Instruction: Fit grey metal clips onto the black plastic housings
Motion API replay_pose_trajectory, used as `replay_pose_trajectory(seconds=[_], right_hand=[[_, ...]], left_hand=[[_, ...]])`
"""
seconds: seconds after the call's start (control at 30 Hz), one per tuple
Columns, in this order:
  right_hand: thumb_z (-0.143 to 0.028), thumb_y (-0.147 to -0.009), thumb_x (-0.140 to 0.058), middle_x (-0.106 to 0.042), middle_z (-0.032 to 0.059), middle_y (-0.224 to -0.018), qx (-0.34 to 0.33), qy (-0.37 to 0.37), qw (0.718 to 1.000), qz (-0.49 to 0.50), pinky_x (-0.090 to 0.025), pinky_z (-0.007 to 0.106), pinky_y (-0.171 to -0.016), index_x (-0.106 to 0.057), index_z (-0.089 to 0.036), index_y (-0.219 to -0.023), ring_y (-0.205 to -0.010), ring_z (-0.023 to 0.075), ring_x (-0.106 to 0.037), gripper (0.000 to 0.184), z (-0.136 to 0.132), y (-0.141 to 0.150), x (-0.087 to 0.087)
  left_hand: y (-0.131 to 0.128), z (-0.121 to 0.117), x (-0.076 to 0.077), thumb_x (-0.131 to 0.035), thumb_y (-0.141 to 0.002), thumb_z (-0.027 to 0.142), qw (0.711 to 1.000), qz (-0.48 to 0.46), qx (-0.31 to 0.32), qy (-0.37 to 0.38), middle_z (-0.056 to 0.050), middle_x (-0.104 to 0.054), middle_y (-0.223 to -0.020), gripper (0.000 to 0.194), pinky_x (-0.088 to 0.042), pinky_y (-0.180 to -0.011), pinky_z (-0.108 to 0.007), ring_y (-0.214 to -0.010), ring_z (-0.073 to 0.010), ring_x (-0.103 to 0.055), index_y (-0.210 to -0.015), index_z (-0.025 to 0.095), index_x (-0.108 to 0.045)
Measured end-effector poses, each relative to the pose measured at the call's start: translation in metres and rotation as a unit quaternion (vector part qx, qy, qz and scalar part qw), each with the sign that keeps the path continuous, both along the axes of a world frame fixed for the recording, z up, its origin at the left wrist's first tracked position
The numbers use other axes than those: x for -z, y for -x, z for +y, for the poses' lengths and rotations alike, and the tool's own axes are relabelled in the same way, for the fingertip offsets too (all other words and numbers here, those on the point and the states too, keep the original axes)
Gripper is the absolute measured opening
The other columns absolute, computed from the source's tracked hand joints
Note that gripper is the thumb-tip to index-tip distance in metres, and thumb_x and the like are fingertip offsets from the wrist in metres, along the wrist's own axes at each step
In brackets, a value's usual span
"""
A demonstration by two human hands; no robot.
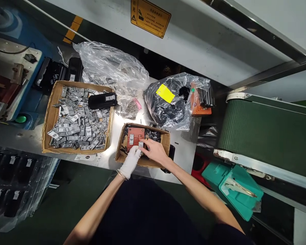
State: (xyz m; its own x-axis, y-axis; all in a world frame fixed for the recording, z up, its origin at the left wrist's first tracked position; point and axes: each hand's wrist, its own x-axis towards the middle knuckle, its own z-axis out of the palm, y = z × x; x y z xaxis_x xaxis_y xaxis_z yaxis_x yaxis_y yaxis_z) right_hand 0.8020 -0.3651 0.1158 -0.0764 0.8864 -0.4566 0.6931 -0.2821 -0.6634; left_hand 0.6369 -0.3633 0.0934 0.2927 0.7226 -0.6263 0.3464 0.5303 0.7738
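My left hand (131,162), in a white glove, and my bare right hand (154,150) meet over a small cardboard box (165,140). A red-brown jig block (134,137) lies in that box with a grey metal plate set in it. The fingers of both hands pinch a small grey metal piece (141,145) at the block's lower right corner. Dark parts fill the rest of the small box.
A large cardboard box (49,119) of several grey metal plates, with a black part (102,100) on top, stands left. Clear bags (109,64) and a bag of black parts with a yellow tag (165,93) lie behind. A green conveyor (265,132) runs right; a teal bin (234,189) below it.
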Motion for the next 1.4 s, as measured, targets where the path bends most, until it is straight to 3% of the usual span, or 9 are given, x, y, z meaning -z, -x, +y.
replay_pose_trajectory(seconds=[0.23, 0.3, 0.37, 0.47, 0.63, 0.77, 1.0, 1.23, 1.4], right_hand=[[-0.031, -0.098, -0.064, -0.069, 0.0091, -0.123, -0.058, -0.060, 0.996, 0.035, -0.051, 0.031, -0.090, -0.075, -0.022, -0.122, -0.105, 0.0232, -0.068, 0.027, 0.032, -0.014, 0.022], [-0.029, -0.101, -0.060, -0.071, 0.0092, -0.123, -0.072, -0.058, 0.995, 0.023, -0.051, 0.031, -0.091, -0.072, -0.022, -0.127, -0.108, 0.0241, -0.069, 0.030, 0.039, -0.016, 0.028], [-0.030, -0.102, -0.057, -0.073, 0.0100, -0.121, -0.075, -0.050, 0.996, 0.000, -0.051, 0.031, -0.088, -0.070, -0.021, -0.129, -0.107, 0.0258, -0.070, 0.031, 0.044, -0.016, 0.033], [-0.031, -0.103, -0.057, -0.073, 0.0086, -0.123, -0.092, -0.035, 0.994, -0.041, -0.050, 0.030, -0.081, -0.071, -0.023, -0.128, -0.103, 0.0254, -0.071, 0.030, 0.047, -0.011, 0.040], [-0.031, -0.104, -0.054, -0.064, 0.0072, -0.133, -0.111, -0.007, 0.988, -0.109, -0.047, 0.026, -0.075, -0.070, -0.023, -0.126, -0.086, 0.0167, -0.069, 0.028, 0.045, -0.004, 0.040], [-0.024, -0.105, -0.049, -0.067, 0.0076, -0.126, -0.126, 0.013, 0.981, -0.149, -0.042, 0.027, -0.073, -0.066, -0.021, -0.128, -0.095, 0.0199, -0.067, 0.029, 0.048, 0.001, 0.031], [-0.020, -0.105, -0.044, -0.069, 0.0102, -0.118, -0.178, 0.052, 0.966, -0.179, -0.035, 0.028, -0.070, -0.071, -0.016, -0.109, -0.094, 0.0192, -0.066, 0.028, 0.062, 0.010, 0.021], [-0.005, -0.095, -0.053, -0.075, 0.0164, -0.101, -0.212, 0.102, 0.953, -0.190, -0.041, 0.029, -0.072, -0.074, -0.009, -0.090, -0.090, 0.0221, -0.068, 0.022, 0.082, 0.010, 0.022], [-0.008, -0.094, -0.063, -0.075, 0.0097, -0.098, -0.219, 0.143, 0.949, -0.174, -0.053, 0.035, -0.086, -0.072, -0.010, -0.087, -0.092, 0.0199, -0.070, 0.011, 0.092, 0.014, 0.037]], left_hand=[[0.003, 0.028, 0.005, -0.048, -0.096, 0.029, 0.990, 0.072, 0.110, -0.055, -0.005, -0.063, -0.082, 0.016, -0.055, -0.077, -0.033, -0.075, -0.0198, -0.063, -0.090, 0.018, -0.058], [0.004, 0.038, 0.003, -0.049, -0.097, 0.027, 0.978, 0.142, 0.115, -0.101, -0.014, -0.066, -0.100, 0.023, -0.055, -0.090, -0.039, -0.094, -0.0258, -0.066, -0.109, 0.011, -0.060], [0.004, 0.048, 0.001, -0.045, -0.100, 0.025, 0.956, 0.214, 0.120, -0.159, -0.025, -0.060, -0.125, 0.041, -0.047, -0.105, -0.047, -0.119, -0.0341, -0.059, -0.133, 0.003, -0.050], [0.000, 0.062, 0.001, -0.033, -0.098, 0.011, 0.920, 0.273, 0.182, -0.215, -0.028, -0.051, -0.142, 0.052, -0.041, -0.111, -0.051, -0.133, -0.0386, -0.049, -0.149, 0.002, -0.038], [-0.004, 0.075, 0.009, -0.039, -0.090, -0.003, 0.866, 0.314, 0.322, -0.217, -0.022, -0.058, -0.139, 0.055, -0.048, -0.107, -0.043, -0.128, -0.0327, -0.056, -0.143, 0.006, -0.050], [-0.002, 0.083, 0.008, -0.039, -0.097, 0.002, 0.822, 0.346, 0.397, -0.216, -0.021, -0.062, -0.132, 0.043, -0.053, -0.100, -0.043, -0.119, -0.0288, -0.062, -0.138, 0.005, -0.053], [-0.007, 0.106, 0.001, -0.053, -0.101, 0.014, 0.751, 0.379, 0.496, -0.216, -0.010, -0.069, -0.111, 0.017, -0.058, -0.089, -0.041, -0.101, -0.0221, -0.068, -0.113, 0.009, -0.064], [-0.014, 0.120, 0.003, -0.059, -0.100, 0.018, 0.723, 0.379, 0.543, -0.198, -0.009, -0.070, -0.108, 0.015, -0.060, -0.089, -0.041, -0.100, -0.0216, -0.069, -0.111, 0.010, -0.066], [-0.015, 0.126, 0.012, -0.061, -0.099, 0.020, 0.728, 0.361, 0.556, -0.175, -0.010, -0.070, -0.110, 0.018, -0.059, -0.093, -0.043, -0.102, -0.0224, -0.069, -0.113, 0.010, -0.065]])
